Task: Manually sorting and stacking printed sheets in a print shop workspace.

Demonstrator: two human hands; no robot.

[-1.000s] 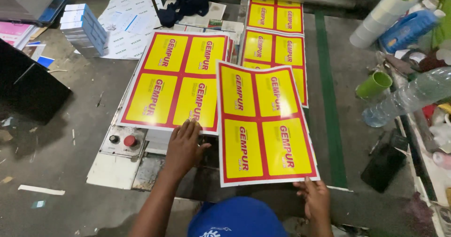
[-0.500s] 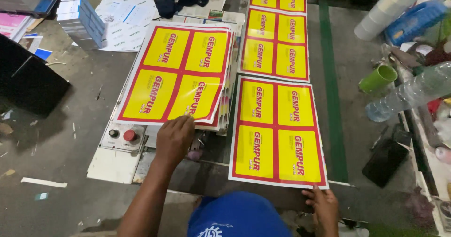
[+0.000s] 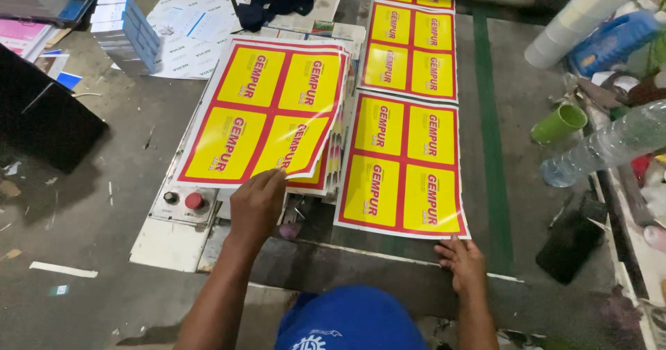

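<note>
1. Two hands: left hand [image 3: 257,204] at seven o'clock, right hand [image 3: 463,263] at five.
2. Three yellow-and-red printed sheets showing whole: top of the stack [image 3: 267,111], one [image 3: 402,166] at centre, one [image 3: 413,48] at twelve.
3. One green cup [image 3: 558,122] at three.
4. One clear bottle [image 3: 610,145] at three.

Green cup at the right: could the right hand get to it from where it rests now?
Probably yes: the right hand rests at the printed sheet's near corner, and only bare grey surface lies between it and the green cup.

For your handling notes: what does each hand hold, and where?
Left hand lifts the top printed sheet by its near edge; right hand presses the flat sheet near corner.
</note>
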